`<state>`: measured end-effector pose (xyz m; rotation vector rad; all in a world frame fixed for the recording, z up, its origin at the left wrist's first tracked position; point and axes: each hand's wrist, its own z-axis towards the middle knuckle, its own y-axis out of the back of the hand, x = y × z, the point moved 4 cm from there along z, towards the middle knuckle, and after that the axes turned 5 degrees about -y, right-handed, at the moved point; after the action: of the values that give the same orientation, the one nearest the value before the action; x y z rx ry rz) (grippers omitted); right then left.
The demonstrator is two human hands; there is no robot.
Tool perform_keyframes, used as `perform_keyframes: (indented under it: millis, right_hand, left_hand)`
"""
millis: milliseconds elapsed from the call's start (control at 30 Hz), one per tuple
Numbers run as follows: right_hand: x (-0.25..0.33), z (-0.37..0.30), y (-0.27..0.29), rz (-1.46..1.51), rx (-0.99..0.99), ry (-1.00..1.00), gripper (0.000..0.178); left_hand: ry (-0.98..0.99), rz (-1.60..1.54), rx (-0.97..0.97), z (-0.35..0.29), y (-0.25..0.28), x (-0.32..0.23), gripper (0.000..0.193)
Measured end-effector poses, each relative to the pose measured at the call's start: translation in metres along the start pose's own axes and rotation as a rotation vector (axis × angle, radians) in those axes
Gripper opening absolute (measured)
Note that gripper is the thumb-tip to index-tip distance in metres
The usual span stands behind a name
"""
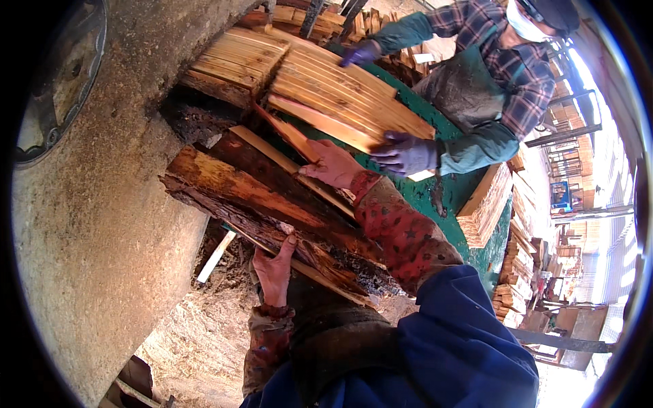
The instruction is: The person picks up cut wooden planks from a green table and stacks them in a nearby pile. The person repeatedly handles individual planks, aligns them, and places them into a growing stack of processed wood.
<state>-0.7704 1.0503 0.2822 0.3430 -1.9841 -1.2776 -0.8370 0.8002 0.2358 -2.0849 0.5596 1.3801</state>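
My left hand (274, 270) is closed on the near edge of a rough bark-edged slab (235, 187), thumb on top and fingers hidden below. The slab lies tilted in front of me, with dark bark and orange wood showing. My right hand (335, 165) reaches past it and grips the near end of a thin reddish wood strip (289, 132). Under that hand runs a narrow pale-edged board (265, 153). Beyond, a co-worker in purple gloves has one hand (406, 152) on the near end of a row of planks (333, 88) and the other near their far side.
A green metal table (452, 197) carries the planks and a wood block (486, 204). A large rusty machine plate (115, 177) fills the left. Another stack of sawn boards (238, 61) stands beside it. Sawdust (197, 340) covers the floor; stacked lumber (513, 279) lies at right.
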Motion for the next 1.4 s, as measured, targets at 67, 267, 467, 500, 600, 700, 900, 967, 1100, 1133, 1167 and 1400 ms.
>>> perform_keyframes:
  millis: [67, 267, 467, 500, 600, 700, 900, 967, 1100, 1133, 1167, 1400]
  right_hand:
    - [-0.006, -0.003, 0.001, 0.029, -0.013, -0.047, 0.081]
    - [-0.013, -0.007, 0.011, -0.042, 0.006, -0.152, 0.094]
    - [-0.012, -0.031, 0.042, -0.071, -0.085, -0.057, 0.037]
    - [-0.013, -0.041, 0.045, -0.002, -0.172, 0.066, 0.032]
    - [0.014, -0.067, 0.075, 0.034, -0.147, 0.120, 0.026]
    - [0.033, -0.075, 0.091, 0.033, -0.024, 0.287, 0.022]
    - [0.081, -0.081, 0.088, 0.244, 0.116, 0.416, 0.027]
    - [0.095, -0.088, 0.065, 0.303, 0.108, 0.457, 0.029]
    - [0.114, -0.085, 0.016, 0.262, -0.043, 0.516, 0.030]
    - [0.117, -0.081, 0.010, 0.148, -0.036, 0.459, 0.031]
    - [0.120, -0.078, 0.005, 0.035, -0.029, 0.402, 0.033]
    - [0.124, -0.073, -0.007, -0.115, 0.010, 0.314, 0.039]
  left_hand:
    - [-0.013, 0.066, -0.024, -0.002, -0.001, -0.005, 0.049]
    - [-0.088, -0.015, -0.024, -0.004, -0.007, -0.023, 0.046]
    - [-0.057, 0.038, 0.016, -0.002, -0.003, -0.008, 0.044]
    - [-0.051, 0.043, 0.022, -0.001, -0.004, -0.009, 0.042]
    - [-0.074, 0.074, 0.014, 0.000, 0.001, 0.003, 0.043]
    - [-0.077, 0.043, 0.012, -0.001, 0.000, -0.001, 0.042]
    - [-0.089, -0.186, 0.062, -0.003, -0.006, -0.005, 0.040]
    - [-0.122, -0.103, 0.072, -0.004, -0.006, -0.009, 0.039]
    - [-0.056, -0.174, 0.133, -0.006, 0.006, 0.006, 0.041]
    - [0.019, -0.199, 0.142, -0.006, 0.013, 0.015, 0.046]
    - [0.093, -0.225, 0.151, -0.005, 0.021, 0.024, 0.052]
    - [0.006, 0.009, 0.116, -0.010, 0.004, -0.007, 0.071]
